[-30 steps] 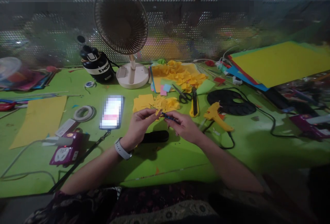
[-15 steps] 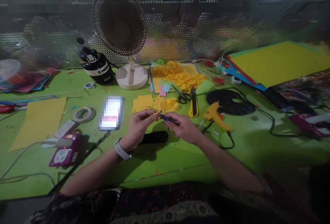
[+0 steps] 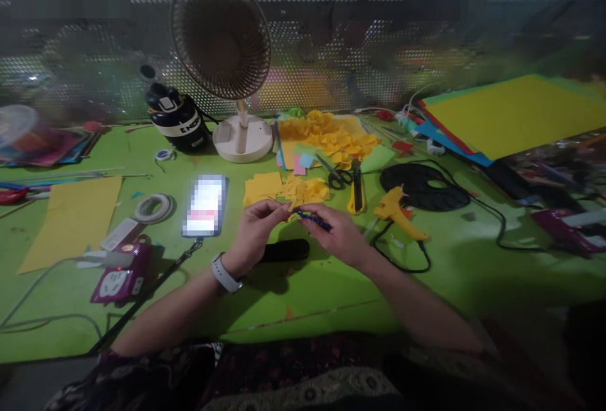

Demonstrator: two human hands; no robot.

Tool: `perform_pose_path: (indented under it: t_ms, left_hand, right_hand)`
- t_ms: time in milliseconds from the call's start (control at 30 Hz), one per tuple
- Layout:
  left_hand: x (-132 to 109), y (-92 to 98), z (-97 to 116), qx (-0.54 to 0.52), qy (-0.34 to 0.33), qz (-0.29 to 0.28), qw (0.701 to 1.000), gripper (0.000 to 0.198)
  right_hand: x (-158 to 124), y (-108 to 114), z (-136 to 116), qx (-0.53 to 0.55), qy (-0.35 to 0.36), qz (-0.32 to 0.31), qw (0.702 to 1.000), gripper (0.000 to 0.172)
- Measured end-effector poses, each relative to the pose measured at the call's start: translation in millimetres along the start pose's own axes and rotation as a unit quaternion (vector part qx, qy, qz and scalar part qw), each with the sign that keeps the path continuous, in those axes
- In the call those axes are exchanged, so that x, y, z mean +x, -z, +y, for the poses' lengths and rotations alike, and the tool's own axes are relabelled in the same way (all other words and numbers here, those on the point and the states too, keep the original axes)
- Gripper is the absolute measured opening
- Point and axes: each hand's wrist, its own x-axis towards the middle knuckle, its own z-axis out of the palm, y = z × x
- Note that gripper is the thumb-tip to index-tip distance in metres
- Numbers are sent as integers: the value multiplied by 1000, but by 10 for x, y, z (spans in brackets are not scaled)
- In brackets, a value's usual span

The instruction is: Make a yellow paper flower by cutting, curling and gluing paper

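My left hand [image 3: 255, 231] is raised over the green table [image 3: 331, 285], its fingers pinched on a small yellow paper piece [image 3: 285, 211]. My right hand [image 3: 338, 234] faces it, closed round a thin blue tool [image 3: 310, 217] whose tip meets the paper. Just beyond the hands lie loose yellow paper squares [image 3: 279, 190]. A black oblong case [image 3: 286, 250] rests on the table under my wrists. A white watch sits on my left wrist.
A lit phone [image 3: 205, 205] lies left of my hands, with a tape roll [image 3: 154, 208] beside it. Scissors [image 3: 336, 174], a yellow cutter [image 3: 356, 190] and a yellow glue gun [image 3: 398, 212] lie to the right. A fan [image 3: 222, 45] stands behind. Coloured sheets [image 3: 516, 114] are stacked at right.
My hands have stayed close together; the fingers shifted slightly round the paper piece and the blue tool. Nothing else on the table moved.
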Motion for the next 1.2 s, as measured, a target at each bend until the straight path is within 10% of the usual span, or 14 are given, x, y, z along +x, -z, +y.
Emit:
perform_pose_path:
  t_ms: [1200]
  left_hand:
    - [5,-15,-14,-13,-6,23,1000,20]
  right_hand:
    - [19,15,13,-8,7,-6,1000,26]
